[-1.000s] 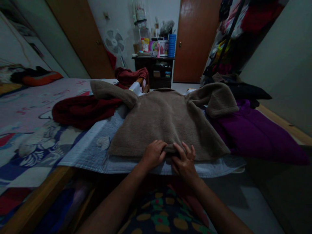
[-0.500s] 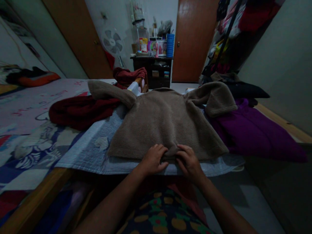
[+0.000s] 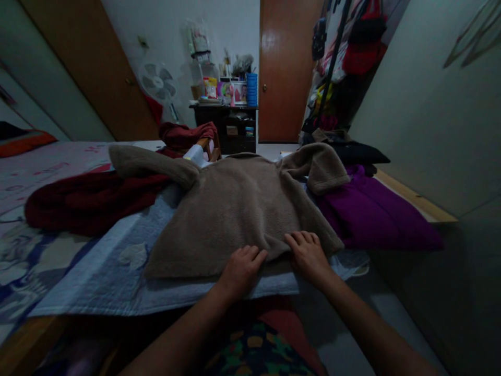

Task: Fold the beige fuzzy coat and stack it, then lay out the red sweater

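Note:
A brown fleecy jacket (image 3: 230,209) lies spread on a light blue cloth (image 3: 97,282), its collar away from me and both sleeves out to the sides. At its near hem, my left hand (image 3: 242,269) is closed on the edge, fingers curled over the fabric. Farther right along the same hem, my right hand (image 3: 307,256) also grips the edge, its fingers bent on top. Between the hands the fabric rises in a small fold. My thumbs are mostly hidden.
A folded purple garment (image 3: 383,214) lies at the right, with dark clothes (image 3: 360,151) behind it. Dark red cloth (image 3: 97,203) sits at the left beside a patterned bed cover (image 3: 23,261). A fan (image 3: 158,83) and a black cabinet (image 3: 211,125) stand farther back.
My hands have moved apart along the hem, the right one shifting farther right. The camera view has turned to the right, so the scene sits farther left.

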Demonstrator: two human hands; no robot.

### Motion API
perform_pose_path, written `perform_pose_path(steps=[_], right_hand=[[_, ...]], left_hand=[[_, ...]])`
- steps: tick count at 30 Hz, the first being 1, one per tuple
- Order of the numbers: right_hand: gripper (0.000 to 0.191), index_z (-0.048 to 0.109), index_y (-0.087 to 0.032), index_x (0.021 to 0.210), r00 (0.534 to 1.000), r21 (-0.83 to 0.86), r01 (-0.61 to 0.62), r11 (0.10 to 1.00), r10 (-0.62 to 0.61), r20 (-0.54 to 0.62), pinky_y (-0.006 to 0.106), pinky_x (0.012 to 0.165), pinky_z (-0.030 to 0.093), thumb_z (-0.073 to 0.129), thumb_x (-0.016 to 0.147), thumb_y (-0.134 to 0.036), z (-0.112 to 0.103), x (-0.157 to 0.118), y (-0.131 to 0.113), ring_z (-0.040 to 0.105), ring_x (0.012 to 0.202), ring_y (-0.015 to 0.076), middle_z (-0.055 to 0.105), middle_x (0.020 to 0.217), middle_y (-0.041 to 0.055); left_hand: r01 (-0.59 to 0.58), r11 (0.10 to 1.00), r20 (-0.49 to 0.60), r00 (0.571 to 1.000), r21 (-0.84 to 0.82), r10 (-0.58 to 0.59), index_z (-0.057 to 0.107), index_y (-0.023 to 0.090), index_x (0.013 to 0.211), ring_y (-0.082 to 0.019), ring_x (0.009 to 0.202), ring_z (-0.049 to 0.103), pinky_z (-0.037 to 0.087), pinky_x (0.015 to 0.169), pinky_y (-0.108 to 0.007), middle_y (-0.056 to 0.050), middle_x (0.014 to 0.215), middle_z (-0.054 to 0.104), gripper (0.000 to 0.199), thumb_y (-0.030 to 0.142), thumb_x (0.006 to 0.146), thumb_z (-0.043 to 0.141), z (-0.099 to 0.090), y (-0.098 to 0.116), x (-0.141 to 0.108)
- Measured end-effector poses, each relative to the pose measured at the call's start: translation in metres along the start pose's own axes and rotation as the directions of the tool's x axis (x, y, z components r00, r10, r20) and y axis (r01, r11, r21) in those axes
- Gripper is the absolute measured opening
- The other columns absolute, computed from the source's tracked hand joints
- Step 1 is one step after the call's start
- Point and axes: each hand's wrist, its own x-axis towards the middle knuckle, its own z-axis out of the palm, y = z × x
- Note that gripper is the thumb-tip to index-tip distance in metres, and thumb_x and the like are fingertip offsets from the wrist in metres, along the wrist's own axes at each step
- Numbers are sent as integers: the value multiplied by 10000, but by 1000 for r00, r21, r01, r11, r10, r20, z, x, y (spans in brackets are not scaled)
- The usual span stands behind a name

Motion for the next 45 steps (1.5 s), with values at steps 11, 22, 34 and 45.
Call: perform_pose_path(steps=[11,22,34,45], right_hand=[[475,584,-268,1284,999,-202,41,978,-39,10,531,1038,295,507,848,-96,-28,1,52,417,1295,329,538,1379,121],[254,664,-237,1084,987,-244,130,961,-149,-64,365,783,346,542,875,-160,-69,-5,79,509,939,247,642,1093,90],[303,724,-169,911,906,-109,-51,993,92,413,329,669,419,580,843,-426,-82,66,58,652,822,257,705,917,138],[528,444,-57,1319,852,-147,-513,845,523,35,368,787,475,538,907,-373,-13,156,70,616,1062,320,602,1153,262]], left_hand=[[-39,999,79,996,-5,39,578,245,1043,-241,969,513,430,808,-371,-52,1031,593,318,57,794,516,-16,-11,-1],[30,999,90,996,-12,-29,559,235,951,-255,1004,497,424,842,-394,-59,1041,586,274,46,756,519,-18,-8,-3],[25,999,148,989,-29,-20,529,244,995,-257,992,520,459,819,-388,-52,1081,569,427,46,617,514,-14,-8,6],[45,983,150,989,-178,-18,498,246,995,-251,1026,521,467,853,-372,-51,1114,559,420,120,598,553,-15,-16,8]])
